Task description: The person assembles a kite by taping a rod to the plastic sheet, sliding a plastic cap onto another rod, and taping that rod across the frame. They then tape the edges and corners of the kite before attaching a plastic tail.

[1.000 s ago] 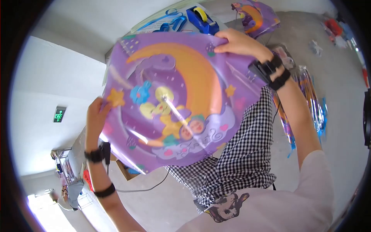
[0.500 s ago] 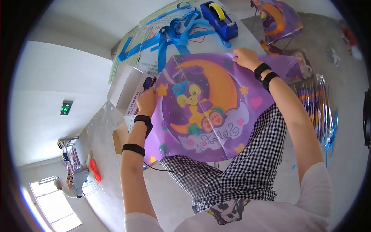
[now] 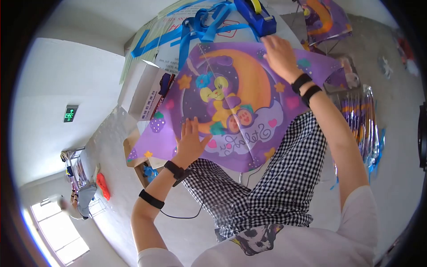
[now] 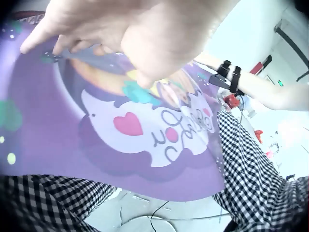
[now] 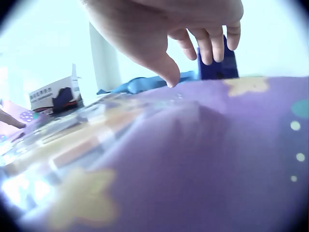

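Observation:
A thin purple sheet point(image 3: 249, 84), printed with an orange moon, a yellow cartoon animal and mirrored lettering, lies spread over the work surface and the person's lap. On its lower left part rests the left hand point(image 3: 190, 144), fingers spread and nearly straight. The right hand point(image 3: 281, 55) is at the sheet's far right edge with loosely extended fingers. In the right wrist view that hand point(image 5: 193, 31) hovers above the sheet, nothing in its fingers. Just beyond its fingertips stands a blue tape dispenser point(image 3: 258, 20) with a yellow roll.
Blue ribbon point(image 3: 204, 22) lies tangled on the white printed board behind the sheet. A white box point(image 3: 147, 89) stands at the left, and an open carton point(image 3: 142, 171) below it. Bundled packages point(image 3: 362, 120) lie at right; a similar printed piece point(image 3: 327, 22) stands behind.
The sheet was held up by both hands, then lowered and laid down. The left hand has let go of its edge and moved onto it; the right hand has released the far edge.

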Available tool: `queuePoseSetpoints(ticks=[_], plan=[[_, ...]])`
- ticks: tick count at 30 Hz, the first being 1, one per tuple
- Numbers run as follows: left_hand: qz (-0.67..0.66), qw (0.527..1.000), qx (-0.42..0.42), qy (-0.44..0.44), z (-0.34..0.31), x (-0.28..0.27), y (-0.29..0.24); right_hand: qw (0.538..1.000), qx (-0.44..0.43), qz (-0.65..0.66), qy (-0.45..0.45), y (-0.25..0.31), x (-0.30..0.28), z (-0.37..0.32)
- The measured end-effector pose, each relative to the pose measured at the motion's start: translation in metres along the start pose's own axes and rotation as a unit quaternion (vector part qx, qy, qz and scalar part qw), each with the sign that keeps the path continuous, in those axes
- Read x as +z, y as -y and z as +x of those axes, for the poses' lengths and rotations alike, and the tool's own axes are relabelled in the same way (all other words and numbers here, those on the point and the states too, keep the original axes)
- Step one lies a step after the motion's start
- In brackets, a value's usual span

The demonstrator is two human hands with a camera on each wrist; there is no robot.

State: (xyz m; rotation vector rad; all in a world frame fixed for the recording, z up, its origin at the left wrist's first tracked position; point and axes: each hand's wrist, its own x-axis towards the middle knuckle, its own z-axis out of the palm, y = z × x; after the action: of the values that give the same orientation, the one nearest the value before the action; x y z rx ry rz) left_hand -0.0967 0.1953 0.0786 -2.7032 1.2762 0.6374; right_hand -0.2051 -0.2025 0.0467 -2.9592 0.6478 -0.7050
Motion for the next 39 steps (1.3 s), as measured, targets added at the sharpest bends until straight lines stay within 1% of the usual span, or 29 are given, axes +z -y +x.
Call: queuePoseSetpoints(ticks=[1,2,3,4,6,8,9,11,14,15,18,21,24,25,28,31,34,37,39], plan=[[-0.021,1.0,-0.003,-0.002,0.003,0.012,0.007,0.998,-0.05,0.019,-0.034,0.011,-0.008,-0.011],[-0.043,0.999,-0.006,-0.003,0.005,0.021,0.012,0.994,-0.077,0.073,0.015,0.022,-0.015,-0.024],[-0.035,0.999,-0.003,-0.011,0.005,0.022,0.018,0.985,-0.103,0.125,0.065,0.034,-0.022,-0.039],[-0.027,0.999,0.001,-0.019,0.007,0.022,0.025,0.973,-0.119,0.134,0.147,0.042,-0.03,-0.05],[-0.023,0.999,0.024,-0.041,0.012,0.024,0.04,0.956,-0.076,0.182,0.218,0.053,-0.028,-0.08],[-0.028,0.996,0.058,-0.068,0.015,0.027,0.05,0.952,-0.042,0.156,0.26,0.059,-0.027,-0.099],[-0.018,0.996,0.052,-0.068,0.016,0.027,0.049,0.948,-0.027,0.145,0.281,0.062,-0.027,-0.105],[0.001,0.997,0.034,-0.063,0.016,0.027,0.045,0.951,-0.028,0.144,0.272,0.06,-0.024,-0.106],[-0.023,0.997,0.019,-0.072,0.019,0.026,0.041,0.948,-0.036,0.153,0.278,0.049,-0.016,-0.097],[-0.034,0.994,0.032,-0.098,0.021,0.03,0.045,0.946,-0.038,0.158,0.28,0.049,-0.014,-0.095],[-0.006,0.993,-0.03,-0.114,0.017,0.032,0.035,0.939,-0.029,0.153,0.306,0.042,-0.011,-0.081],[-0.002,0.996,-0.052,-0.076,0.013,0.028,0.033,0.944,-0.038,0.153,0.29,0.041,-0.01,-0.074],[0.004,0.998,-0.028,-0.061,0.011,0.004,0.032,0.954,-0.039,0.156,0.254,0.041,-0.004,-0.08],[0.031,0.997,0.002,-0.073,0.012,-0.009,0.031,0.957,-0.032,0.157,0.244,0.042,-0.003,-0.082],[-0.002,0.997,0.045,-0.063,0.021,-0.052,0.031,0.961,-0.018,0.165,0.222,0.045,0.001,-0.085],[0.005,0.99,0.071,-0.122,0.04,-0.097,0.038,0.964,-0.022,0.16,0.211,0.047,-0.001,-0.086],[-0.012,0.991,-0.012,-0.133,0.051,-0.146,0.022,0.97,-0.039,0.15,0.189,0.048,0.0,-0.091],[0.041,0.975,-0.05,-0.212,0.079,-0.144,0.06,0.97,-0.043,0.146,0.189,0.051,-0.008,-0.084],[0.115,0.967,-0.121,-0.19,0.092,-0.145,0.068,0.973,-0.057,0.153,0.165,0.047,-0.005,-0.083]])
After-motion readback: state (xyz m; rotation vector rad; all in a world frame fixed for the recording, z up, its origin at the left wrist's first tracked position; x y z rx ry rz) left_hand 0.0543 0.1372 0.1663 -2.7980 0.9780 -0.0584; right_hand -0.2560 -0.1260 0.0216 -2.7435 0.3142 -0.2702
